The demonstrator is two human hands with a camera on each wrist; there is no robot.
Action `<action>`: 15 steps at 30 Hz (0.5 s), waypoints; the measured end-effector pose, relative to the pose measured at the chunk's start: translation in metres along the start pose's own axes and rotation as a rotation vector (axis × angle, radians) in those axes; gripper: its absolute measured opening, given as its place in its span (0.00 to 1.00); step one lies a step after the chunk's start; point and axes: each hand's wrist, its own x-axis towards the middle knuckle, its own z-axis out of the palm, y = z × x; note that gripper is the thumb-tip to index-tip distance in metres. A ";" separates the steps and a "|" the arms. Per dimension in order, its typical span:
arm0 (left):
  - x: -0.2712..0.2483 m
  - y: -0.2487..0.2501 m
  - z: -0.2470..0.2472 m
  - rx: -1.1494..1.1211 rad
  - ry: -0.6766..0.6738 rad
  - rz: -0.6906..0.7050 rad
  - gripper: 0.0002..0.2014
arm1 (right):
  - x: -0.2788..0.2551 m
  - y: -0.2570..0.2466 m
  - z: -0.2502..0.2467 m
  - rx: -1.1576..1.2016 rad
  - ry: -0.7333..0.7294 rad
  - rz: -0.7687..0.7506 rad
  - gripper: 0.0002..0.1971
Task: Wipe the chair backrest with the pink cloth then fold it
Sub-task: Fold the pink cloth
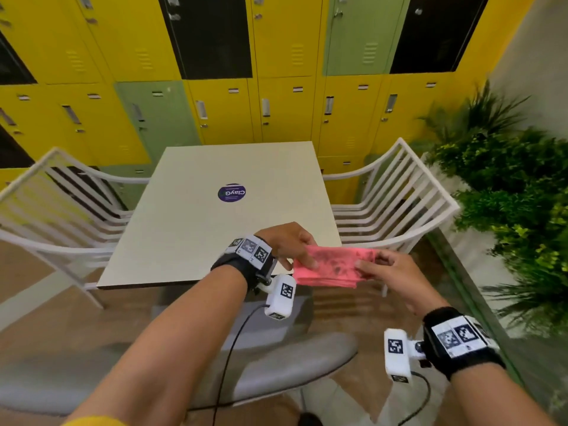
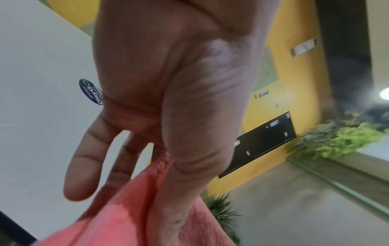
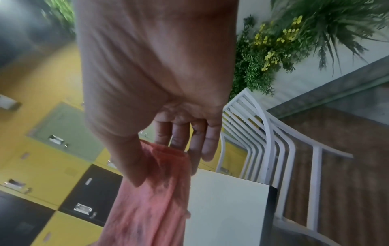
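Note:
The pink cloth [image 1: 332, 265], smudged with dark marks, is stretched in the air between both hands just off the table's near right corner. My left hand [image 1: 295, 245] pinches its left end between thumb and fingers; in the left wrist view the thumb presses on the pink cloth [image 2: 118, 221] while the other fingers [image 2: 84, 166] hang straight. My right hand [image 1: 379, 267] pinches the right end, the pink cloth [image 3: 151, 191] caught between thumb and fingers. The white slatted chair [image 1: 396, 195] stands to the right of the table, its backrest beyond my right hand.
A pale square table [image 1: 215, 229] with a round purple sticker [image 1: 232, 192] is ahead. Another white slatted chair [image 1: 58, 198] stands at its left, and a grey seat [image 1: 276, 364] is below my arms. Yellow, green and black lockers [image 1: 276, 87] line the back; plants [image 1: 507, 186] fill the right side.

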 end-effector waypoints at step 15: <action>0.171 -0.047 0.023 0.320 0.231 -0.129 0.09 | 0.194 0.094 0.020 -0.460 -0.023 0.048 0.10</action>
